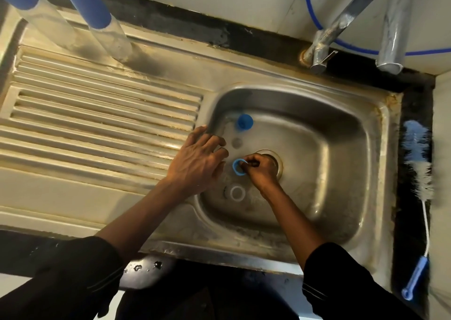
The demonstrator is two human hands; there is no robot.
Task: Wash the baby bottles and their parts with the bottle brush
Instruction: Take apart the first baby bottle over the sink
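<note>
light: dim, warm | glare: sheen on sink [292,105] walls | edges: wide-angle bending | focus: soft corners

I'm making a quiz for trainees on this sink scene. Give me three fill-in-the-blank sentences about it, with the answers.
1. The blue ring is pinched by the person's ____ hand.
2. The bottle brush beside the sink has a ____ handle.
3. ____ blue-capped bottles stand at the back of the drainboard.

Missing words: right; blue; Two.
</note>
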